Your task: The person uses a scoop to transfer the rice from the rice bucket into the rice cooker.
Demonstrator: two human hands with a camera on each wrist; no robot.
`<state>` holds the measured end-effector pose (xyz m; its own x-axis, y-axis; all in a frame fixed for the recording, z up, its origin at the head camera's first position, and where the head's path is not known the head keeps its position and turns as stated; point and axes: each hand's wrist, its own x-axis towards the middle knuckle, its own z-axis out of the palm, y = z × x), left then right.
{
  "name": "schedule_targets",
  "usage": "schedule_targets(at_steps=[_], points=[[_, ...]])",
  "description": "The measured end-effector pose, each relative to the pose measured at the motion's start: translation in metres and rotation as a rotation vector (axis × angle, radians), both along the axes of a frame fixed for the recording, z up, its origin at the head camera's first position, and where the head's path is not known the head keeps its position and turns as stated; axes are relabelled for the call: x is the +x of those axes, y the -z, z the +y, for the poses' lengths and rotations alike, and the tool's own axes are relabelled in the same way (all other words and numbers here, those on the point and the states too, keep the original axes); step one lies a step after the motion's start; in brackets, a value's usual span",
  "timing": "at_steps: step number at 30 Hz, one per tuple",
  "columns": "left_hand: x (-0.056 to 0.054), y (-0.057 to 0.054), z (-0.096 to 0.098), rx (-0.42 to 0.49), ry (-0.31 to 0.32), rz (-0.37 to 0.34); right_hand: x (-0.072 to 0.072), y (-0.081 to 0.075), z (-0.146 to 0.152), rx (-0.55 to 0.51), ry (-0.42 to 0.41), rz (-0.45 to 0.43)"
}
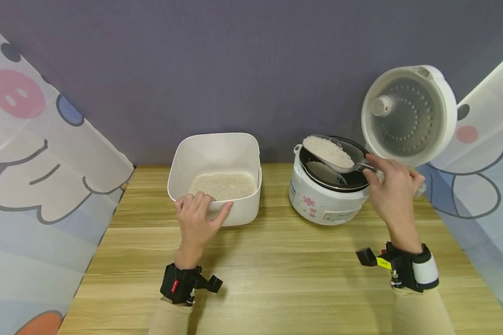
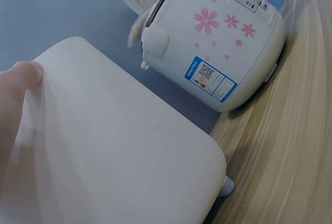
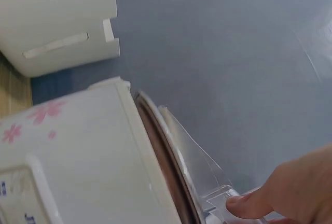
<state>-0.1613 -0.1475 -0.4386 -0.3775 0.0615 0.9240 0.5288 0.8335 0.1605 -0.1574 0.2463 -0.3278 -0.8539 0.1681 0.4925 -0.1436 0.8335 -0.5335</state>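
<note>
My right hand (image 1: pixel 393 188) grips the handle of a clear plastic scoop (image 1: pixel 356 164), which is heaped with white rice (image 1: pixel 328 151). The scoop sits over the open mouth of a white rice cooker (image 1: pixel 324 207) with pink flowers on its side. Some rice (image 1: pixel 324 173) lies inside the cooker's dark inner pot (image 1: pixel 339 186). My left hand (image 1: pixel 198 221) holds the near rim of a white bin (image 1: pixel 243 211), fingers over the edge and thumb outside. Rice (image 1: pixel 226 184) covers the bin's bottom. In the right wrist view my thumb (image 3: pixel 249 203) presses on the scoop's handle.
The cooker's lid (image 1: pixel 408 114) stands raised at the back right, close to my right hand. Bin and cooker stand side by side on a wooden table (image 1: pixel 276 279), against a grey back wall (image 1: pixel 243 70). Cartoon-printed cloths (image 1: pixel 33 186) hang on both sides.
</note>
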Motion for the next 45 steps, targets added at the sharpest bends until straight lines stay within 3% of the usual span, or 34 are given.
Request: schedule_targets(at_steps=[17, 29, 45], points=[[0.002, 0.0, 0.0, 0.001, 0.004, -0.007, 0.002, 0.015, 0.016, 0.063, 0.035, 0.081], [0.0, 0.0, 0.001, -0.003, 0.002, 0.003, -0.002, 0.022, 0.017, 0.265, 0.027, 0.274], [0.0, -0.002, 0.001, -0.006, 0.003, 0.004, -0.011, 0.03, 0.013, 0.462, 0.084, 0.489]])
